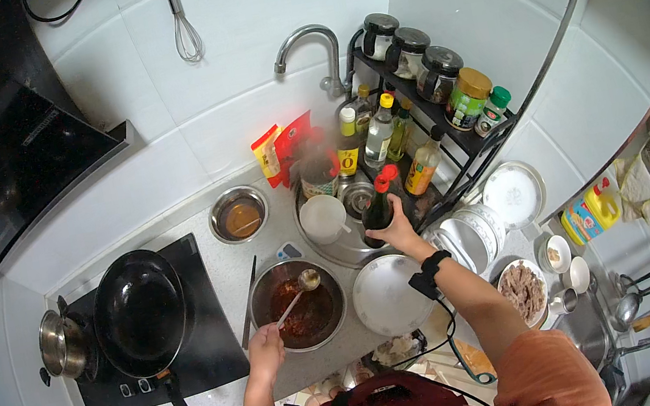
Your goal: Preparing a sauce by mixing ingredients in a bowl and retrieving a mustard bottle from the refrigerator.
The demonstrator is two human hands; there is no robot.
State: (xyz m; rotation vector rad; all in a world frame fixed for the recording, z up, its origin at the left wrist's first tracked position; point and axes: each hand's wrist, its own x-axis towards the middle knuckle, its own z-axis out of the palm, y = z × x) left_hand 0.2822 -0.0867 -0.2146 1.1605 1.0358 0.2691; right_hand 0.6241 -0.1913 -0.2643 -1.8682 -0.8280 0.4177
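Observation:
My left hand [266, 351] grips the thin handle of a spoon [309, 280]. The spoon's head is over a steel mixing bowl [344, 316], which contains a dark reddish, oily mixture [296, 301]. Around a dark glass bottle [376, 217] with a red cap, my right hand [397, 226] is closed. The bottle is roughly upright at the edge of a round steel tray [339, 251]; whether its base touches the tray is unclear. A white plate [388, 292] lies right of the bowl, below my right wrist. A dark stick-like utensil [250, 302] rests left of the bowl.
A black frying pan [140, 311] and a steel pot [61, 344] are on the black cooktop [217, 350]. Behind the tray, bottles crowd a black spice rack [408, 86]. A small steel bowl [238, 214] holds brown liquid. Sliced meat [522, 292] fills a bowl at right.

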